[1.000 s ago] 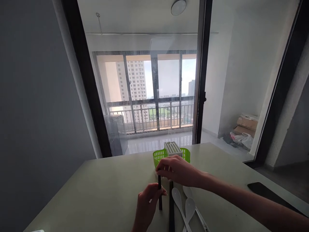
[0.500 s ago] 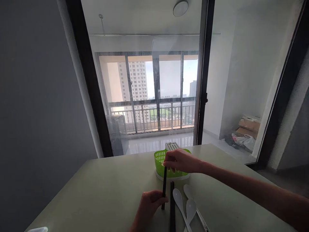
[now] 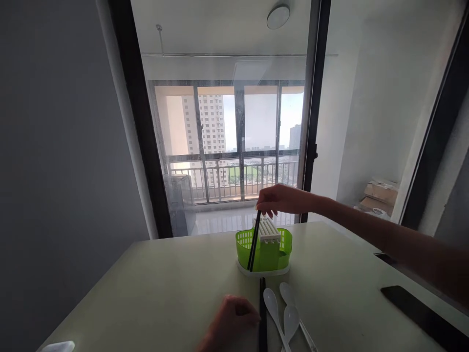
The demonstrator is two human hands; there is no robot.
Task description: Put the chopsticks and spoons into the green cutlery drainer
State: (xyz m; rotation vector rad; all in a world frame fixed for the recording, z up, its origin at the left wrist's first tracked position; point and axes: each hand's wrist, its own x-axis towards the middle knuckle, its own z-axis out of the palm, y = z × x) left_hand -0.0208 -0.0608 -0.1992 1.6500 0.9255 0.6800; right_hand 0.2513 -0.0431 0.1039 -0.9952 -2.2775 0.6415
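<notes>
My right hand [image 3: 280, 199] pinches a pair of dark chopsticks [image 3: 253, 244] by their upper ends. The chopsticks lean at a slant in front of the green basket [image 3: 269, 261], their lower ends near its front wall. A white slotted holder [image 3: 267, 230] sits in the middle of this basket. Down on the table, my left hand [image 3: 234, 320] is closed with curled fingers, its fingertips beside more dark chopsticks [image 3: 263, 313] lying flat; whether they touch cannot be told. Three white spoons lie right of these, one spoon [image 3: 271, 303] nearest.
All this stands on a pale table [image 3: 176, 278]. A dark flat object [image 3: 414, 308] lies at its right side, under my right forearm. A small light object [image 3: 58, 347] shows at the lower left. Beyond the table's far edge are glass doors with dark frames [image 3: 313, 146].
My right hand has risen and moved away from me, lifting the chopsticks from the table to the basket front. My left hand has let go of them and shifted slightly right.
</notes>
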